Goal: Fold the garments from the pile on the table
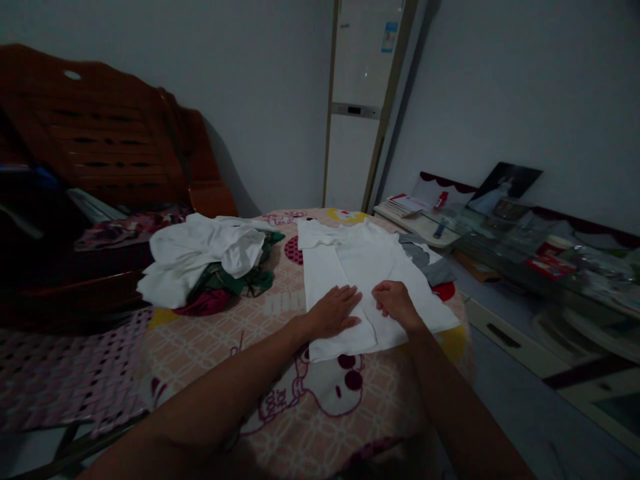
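A white shirt (373, 257) lies spread on the patterned cloth (200, 373) of the round table, its left side folded inward over the body. Flat on that folded panel rests my left hand (336, 312), fingers stretched out. My right hand (395, 301) is curled closed just right of the fold's edge, on or just above the shirt; whether any fabric is in the fingers is hidden. Behind the shirt's right side, a grey garment (425, 259) and something red (443, 291) show.
A heap of loose clothes, with a white garment (205, 250) over a green one (237, 277), sits on the table's left. Beyond it stands a wooden bench (100, 133). A glass-topped cabinet (505, 247) with assorted items runs along the right; a tall air conditioner (357, 147) is behind.
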Motion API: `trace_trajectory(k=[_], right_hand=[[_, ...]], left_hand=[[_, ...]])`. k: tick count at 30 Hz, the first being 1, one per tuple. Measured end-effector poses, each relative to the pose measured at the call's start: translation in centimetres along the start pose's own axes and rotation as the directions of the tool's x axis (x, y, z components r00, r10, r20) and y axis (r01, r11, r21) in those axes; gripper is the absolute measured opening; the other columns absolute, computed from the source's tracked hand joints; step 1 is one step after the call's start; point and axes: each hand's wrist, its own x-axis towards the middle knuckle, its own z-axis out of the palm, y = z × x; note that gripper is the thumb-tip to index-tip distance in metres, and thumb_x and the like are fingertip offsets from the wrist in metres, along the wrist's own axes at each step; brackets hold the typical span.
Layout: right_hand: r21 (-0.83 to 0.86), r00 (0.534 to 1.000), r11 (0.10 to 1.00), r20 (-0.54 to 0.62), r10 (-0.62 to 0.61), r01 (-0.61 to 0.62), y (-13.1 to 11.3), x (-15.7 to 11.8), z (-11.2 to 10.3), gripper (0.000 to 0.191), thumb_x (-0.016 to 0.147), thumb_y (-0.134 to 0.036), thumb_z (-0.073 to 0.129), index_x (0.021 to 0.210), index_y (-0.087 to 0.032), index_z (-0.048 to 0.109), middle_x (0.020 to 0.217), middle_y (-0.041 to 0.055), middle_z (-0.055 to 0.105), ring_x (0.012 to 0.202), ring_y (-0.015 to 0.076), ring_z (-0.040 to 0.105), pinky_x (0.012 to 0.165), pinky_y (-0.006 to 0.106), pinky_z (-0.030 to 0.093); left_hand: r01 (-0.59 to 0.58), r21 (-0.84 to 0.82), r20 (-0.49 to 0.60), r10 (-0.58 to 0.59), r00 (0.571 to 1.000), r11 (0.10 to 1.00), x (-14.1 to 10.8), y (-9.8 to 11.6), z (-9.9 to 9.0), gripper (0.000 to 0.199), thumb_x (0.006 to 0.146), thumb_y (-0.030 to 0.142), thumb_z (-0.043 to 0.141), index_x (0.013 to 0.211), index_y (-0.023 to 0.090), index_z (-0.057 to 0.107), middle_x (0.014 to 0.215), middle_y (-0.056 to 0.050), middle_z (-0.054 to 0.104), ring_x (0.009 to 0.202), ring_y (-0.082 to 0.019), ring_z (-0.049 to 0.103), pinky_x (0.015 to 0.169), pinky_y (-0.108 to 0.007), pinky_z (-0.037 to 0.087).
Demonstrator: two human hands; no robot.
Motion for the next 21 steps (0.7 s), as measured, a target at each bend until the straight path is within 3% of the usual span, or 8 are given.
trace_trajectory(k=[2,4,7,9,13,16,21], right_hand=[[-0.103,0.99,0.994,-0.136,-0.038,0.024,0.3,0.4,-0.6,0.011,0.076,-0.023,0.055,0.074,-0.017,0.064,0.054,0.0005,0.061,0.043,0.0113,0.053,0.042,0.021,0.037],[-0.257,0.952,0.965,-0.279,-0.128,0.054,0.8,0.8,-1.6,0.013,0.078,-0.022,0.054,0.075,-0.018,0.066,0.063,0.0047,0.066,0.056,0.0154,0.061,0.053,0.024,0.043],[-0.464,0.839,0.885,-0.475,-0.267,0.019,2.3,1.5,-3.6,0.018,0.081,-0.02,0.051,0.081,-0.018,0.07,0.081,0.0119,0.072,0.077,0.0215,0.066,0.069,0.03,0.046],[-0.538,0.788,0.842,-0.539,-0.298,-0.05,3.3,1.9,-5.0,0.023,0.084,-0.02,0.049,0.09,-0.015,0.071,0.092,0.0162,0.072,0.087,0.025,0.066,0.077,0.034,0.047],[-0.637,0.804,0.733,-0.553,-0.218,-0.239,4.9,2.3,-6.5,0.027,0.086,-0.018,0.049,0.1,-0.007,0.07,0.105,0.0226,0.069,0.105,0.0314,0.063,0.09,0.04,0.044],[-0.639,0.8,0.677,-0.588,-0.122,-0.366,5.2,2.5,-6.5,0.029,0.088,-0.022,0.05,0.1,-0.005,0.069,0.11,0.0245,0.067,0.11,0.0351,0.06,0.09,0.043,0.043],[-0.619,0.801,0.681,-0.593,-0.079,-0.391,4.6,3.2,-6.5,0.035,0.091,-0.033,0.053,0.104,-0.005,0.069,0.109,0.0258,0.067,0.107,0.0353,0.06,0.089,0.044,0.043]], left_hand=[[-0.009,0.047,0.022,0.008,1.0,0.999,-0.1,0.2,0.1,0.062,0.098,0.05,0.04,0.148,0.014,0.039,0.155,-0.019,0.035,0.144,-0.033,0.033,0.117,-0.05,0.026],[-0.01,0.068,0.034,0.008,0.999,0.998,-0.1,0.3,0.0,0.061,0.099,0.051,0.038,0.149,0.015,0.038,0.156,-0.018,0.035,0.144,-0.032,0.033,0.117,-0.05,0.026],[-0.017,0.087,0.038,0.014,0.999,0.996,0.0,0.2,-0.2,0.06,0.099,0.05,0.037,0.149,0.017,0.039,0.156,-0.017,0.035,0.144,-0.032,0.034,0.116,-0.049,0.027],[-0.023,0.098,0.038,0.02,0.999,0.995,0.0,0.1,-0.2,0.06,0.099,0.05,0.036,0.149,0.017,0.039,0.156,-0.017,0.036,0.144,-0.032,0.034,0.116,-0.049,0.027],[-0.038,0.12,0.043,0.033,0.999,0.992,-0.1,0.0,-0.1,0.058,0.1,0.049,0.035,0.149,0.019,0.039,0.156,-0.017,0.036,0.144,-0.032,0.034,0.115,-0.05,0.029],[-0.046,0.14,0.039,0.041,0.998,0.989,-0.1,0.1,-0.2,0.056,0.1,0.048,0.035,0.149,0.02,0.04,0.156,-0.016,0.036,0.143,-0.032,0.035,0.114,-0.05,0.03],[-0.046,0.155,0.045,0.04,0.998,0.987,0.0,0.2,-0.2,0.056,0.1,0.048,0.035,0.149,0.02,0.04,0.156,-0.015,0.036,0.143,-0.032,0.035,0.114,-0.05,0.03]])
